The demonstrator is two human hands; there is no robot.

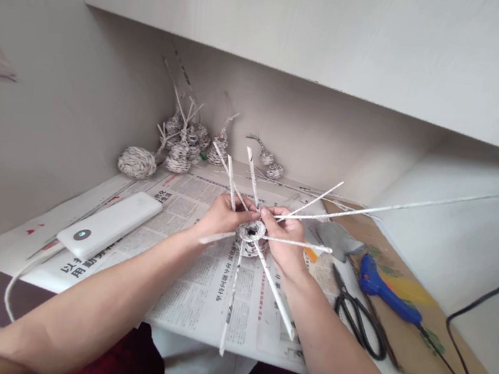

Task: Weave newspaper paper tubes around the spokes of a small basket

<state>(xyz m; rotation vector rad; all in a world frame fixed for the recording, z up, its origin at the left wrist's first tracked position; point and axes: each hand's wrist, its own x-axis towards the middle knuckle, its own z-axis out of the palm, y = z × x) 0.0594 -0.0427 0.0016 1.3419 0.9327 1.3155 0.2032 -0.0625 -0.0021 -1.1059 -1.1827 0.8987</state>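
Between my hands is a small woven paper piece (249, 248), round with a dark hole at its top. Several rolled paper sticks fan out from it, one (274, 291) slanting toward the front edge. My left hand (227, 213) pinches the far side of the piece, thumb and fingers closed at the base of the sticks. From the other side my right hand (286, 236) meets it, its fingertips closed round a long paper strip (396, 207) that runs far to the right. The two thumbs nearly touch, and the fingers partly hide the weaving.
Newspaper (181, 270) covers the table. A white power bank (110, 222) with a cable lies left. Woven paper gourds (179, 154) stand at the back. On the right are black scissors (358, 319), a blue glue gun (387, 289) and a cardboard sheet (453, 361). A shelf overhangs the back.
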